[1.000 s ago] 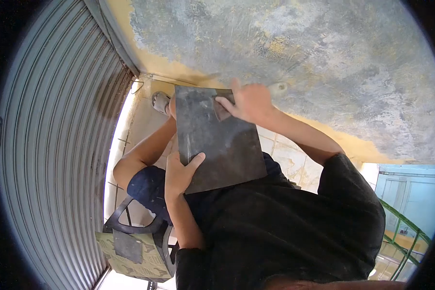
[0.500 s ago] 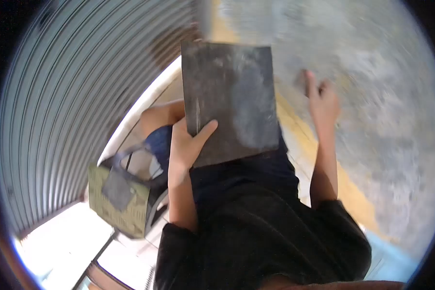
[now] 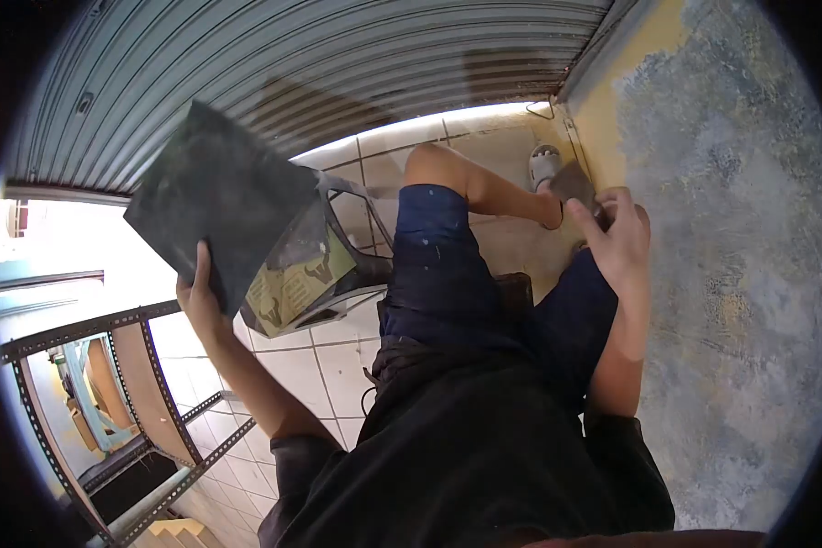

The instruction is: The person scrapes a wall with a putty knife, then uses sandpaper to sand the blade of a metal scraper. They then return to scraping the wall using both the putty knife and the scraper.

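My left hand grips a dark rectangular sheet by its lower edge, thumb on the near face. The flat sheet is tilted, raised out to my left in front of the shutter. My right hand is closed near the painted wall, above my right knee. Between its thumb and fingers is a small dark-brown flat piece; I cannot make out its kind. Beneath the sheet, partly hidden by it, a black-framed object with a green printed panel stands on the tiles.
A corrugated metal shutter runs along the far side. The mottled grey-and-yellow wall is close on my right. Lower left stands a slotted-angle metal rack. My sandalled foot rests on the tiled floor.
My view has turned left. The dark sheet has swung from in front of my lap out to my left, still in my left hand. My right hand stays beside the wall.
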The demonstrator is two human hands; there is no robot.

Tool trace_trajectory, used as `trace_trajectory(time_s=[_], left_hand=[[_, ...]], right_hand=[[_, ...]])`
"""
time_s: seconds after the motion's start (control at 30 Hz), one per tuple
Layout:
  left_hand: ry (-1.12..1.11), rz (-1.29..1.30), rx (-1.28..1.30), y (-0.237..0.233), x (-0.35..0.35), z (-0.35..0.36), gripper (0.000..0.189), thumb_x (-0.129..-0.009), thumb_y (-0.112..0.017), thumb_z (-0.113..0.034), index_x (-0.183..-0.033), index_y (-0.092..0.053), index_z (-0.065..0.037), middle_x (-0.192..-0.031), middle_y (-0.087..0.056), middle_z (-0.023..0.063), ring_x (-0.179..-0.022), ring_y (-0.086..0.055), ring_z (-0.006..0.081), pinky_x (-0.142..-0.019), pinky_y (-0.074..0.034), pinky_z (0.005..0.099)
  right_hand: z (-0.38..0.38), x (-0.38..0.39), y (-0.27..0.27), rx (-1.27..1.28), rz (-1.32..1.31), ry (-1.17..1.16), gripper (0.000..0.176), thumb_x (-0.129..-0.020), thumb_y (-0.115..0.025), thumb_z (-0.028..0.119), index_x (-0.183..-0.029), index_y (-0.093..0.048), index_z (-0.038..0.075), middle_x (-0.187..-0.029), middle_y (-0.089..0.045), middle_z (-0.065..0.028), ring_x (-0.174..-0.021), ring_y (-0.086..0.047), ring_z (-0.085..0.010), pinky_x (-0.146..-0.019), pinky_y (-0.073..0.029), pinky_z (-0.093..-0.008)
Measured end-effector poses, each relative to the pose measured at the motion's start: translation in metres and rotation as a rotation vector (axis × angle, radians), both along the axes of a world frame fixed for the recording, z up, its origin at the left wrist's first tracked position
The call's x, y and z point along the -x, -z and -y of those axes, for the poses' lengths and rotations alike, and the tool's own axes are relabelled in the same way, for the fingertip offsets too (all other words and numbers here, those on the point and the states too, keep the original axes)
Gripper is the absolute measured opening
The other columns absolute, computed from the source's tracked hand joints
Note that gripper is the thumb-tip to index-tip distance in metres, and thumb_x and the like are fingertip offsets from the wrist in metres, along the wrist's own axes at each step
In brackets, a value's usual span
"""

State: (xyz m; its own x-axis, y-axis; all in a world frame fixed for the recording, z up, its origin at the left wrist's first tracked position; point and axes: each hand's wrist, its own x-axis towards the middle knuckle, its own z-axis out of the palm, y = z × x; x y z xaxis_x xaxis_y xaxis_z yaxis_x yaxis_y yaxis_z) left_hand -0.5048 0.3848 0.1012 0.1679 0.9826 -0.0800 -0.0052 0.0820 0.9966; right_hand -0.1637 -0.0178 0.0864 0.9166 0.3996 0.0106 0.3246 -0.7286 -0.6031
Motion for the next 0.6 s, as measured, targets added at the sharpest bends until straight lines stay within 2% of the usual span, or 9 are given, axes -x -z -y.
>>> trace_trajectory(time_s=[0.03, 0.07, 0.13, 0.27, 0.33, 0.4, 0.47, 0.53, 0.6], left_hand=[[0.02, 0.025, 0.043, 0.004, 0.021, -0.004, 0.04, -0.092, -0.074, -0.012, -0.123, -0.059, 0.008, -0.117, -0.067, 0.0162, -0.102, -0.068, 0.024, -0.092, -0.055, 0.0359], [0.016, 0.025, 0.041, 0.009, 0.037, -0.005, 0.04, -0.092, -0.074, -0.012, -0.123, -0.059, 0.008, -0.117, -0.067, 0.0162, -0.102, -0.068, 0.024, -0.092, -0.055, 0.0359], [0.01, -0.151, 0.125, 0.021, 0.064, -0.005, 0.038, -0.093, -0.073, -0.012, -0.124, -0.06, 0.006, -0.117, -0.068, 0.0148, -0.101, -0.068, 0.0228, -0.091, -0.055, 0.0348], [0.176, -0.445, 0.189, 0.046, 0.093, -0.007, 0.046, -0.088, -0.078, -0.016, -0.123, -0.059, 0.007, -0.113, -0.068, 0.0154, -0.098, -0.066, 0.0219, -0.085, -0.053, 0.0316], [0.239, -0.522, 0.129, 0.065, 0.108, -0.014, 0.046, -0.089, -0.079, -0.019, -0.12, -0.059, 0.008, -0.11, -0.069, 0.0147, -0.096, -0.066, 0.0203, -0.083, -0.052, 0.0299], [0.16, -0.833, -0.025, 0.101, 0.133, -0.04, 0.052, -0.086, -0.08, -0.021, -0.122, -0.059, 0.009, -0.099, -0.072, 0.0134, -0.091, -0.067, 0.0195, -0.086, -0.051, 0.0306], [0.123, -0.894, -0.07, 0.091, 0.113, -0.028, 0.058, -0.084, -0.082, -0.027, -0.124, -0.058, 0.008, -0.104, -0.07, 0.0177, -0.097, -0.067, 0.0252, -0.09, -0.05, 0.0358], [-0.112, -1.301, -0.65, 0.071, 0.069, -0.011, 0.059, -0.082, -0.082, -0.028, -0.125, -0.058, 0.005, -0.114, -0.067, 0.0214, -0.107, -0.063, 0.0335, -0.095, -0.048, 0.0423], [0.008, -1.173, -0.684, 0.058, 0.026, -0.01, 0.058, -0.081, -0.082, -0.029, -0.125, -0.059, 0.002, -0.123, -0.063, 0.022, -0.117, -0.056, 0.0392, -0.101, -0.043, 0.047]], right_hand=[[-0.005, 0.003, -0.001, 0.061, 0.047, -0.076, 0.062, -0.083, -0.081, 0.045, -0.116, -0.055, -0.002, -0.099, -0.067, -0.0202, -0.09, -0.066, -0.0288, -0.079, -0.052, -0.0412], [-0.007, 0.0, 0.006, 0.059, 0.047, -0.079, 0.062, -0.083, -0.081, 0.045, -0.116, -0.055, -0.002, -0.099, -0.067, -0.0202, -0.09, -0.066, -0.0288, -0.079, -0.052, -0.0412], [-0.008, -0.011, 0.036, -0.203, -0.153, -0.301, 0.065, -0.085, -0.08, 0.041, -0.123, -0.051, -0.003, -0.112, -0.065, -0.02, -0.098, -0.064, -0.0287, -0.081, -0.052, -0.0417], [-0.01, -0.016, 0.058, -0.257, -0.417, -0.246, 0.063, -0.089, -0.077, 0.035, -0.129, -0.047, -0.003, -0.116, -0.061, -0.0181, -0.104, -0.06, -0.0259, -0.08, -0.052, -0.0393], [-0.007, -0.014, 0.056, -0.285, -0.491, -0.245, 0.05, -0.095, -0.071, 0.027, -0.129, -0.048, -0.002, -0.105, -0.063, -0.0154, -0.086, -0.061, -0.0196, -0.069, -0.051, -0.033], [-0.001, -0.013, 0.059, -0.332, -0.607, -0.182, 0.046, -0.097, -0.067, 0.025, -0.129, -0.048, -0.002, -0.099, -0.064, -0.0145, -0.077, -0.059, -0.0166, -0.063, -0.048, -0.03], [0.004, -0.012, 0.063, -0.378, -0.724, -0.116, 0.042, -0.099, -0.064, 0.023, -0.13, -0.048, -0.002, -0.094, -0.064, -0.0136, -0.067, -0.058, -0.0136, -0.058, -0.046, -0.0271], [0.007, -0.008, 0.066, -0.51, -0.766, -0.017, 0.033, -0.102, -0.059, 0.023, -0.124, -0.051, -0.002, -0.088, -0.065, -0.0131, -0.055, -0.052, -0.0109, -0.052, -0.043, -0.0257], [0.008, -0.005, 0.061, -0.561, -0.78, 0.004, 0.031, -0.103, -0.058, 0.024, -0.12, -0.052, -0.002, -0.088, -0.066, -0.0132, -0.056, -0.054, -0.0112, -0.052, -0.043, -0.0259]])
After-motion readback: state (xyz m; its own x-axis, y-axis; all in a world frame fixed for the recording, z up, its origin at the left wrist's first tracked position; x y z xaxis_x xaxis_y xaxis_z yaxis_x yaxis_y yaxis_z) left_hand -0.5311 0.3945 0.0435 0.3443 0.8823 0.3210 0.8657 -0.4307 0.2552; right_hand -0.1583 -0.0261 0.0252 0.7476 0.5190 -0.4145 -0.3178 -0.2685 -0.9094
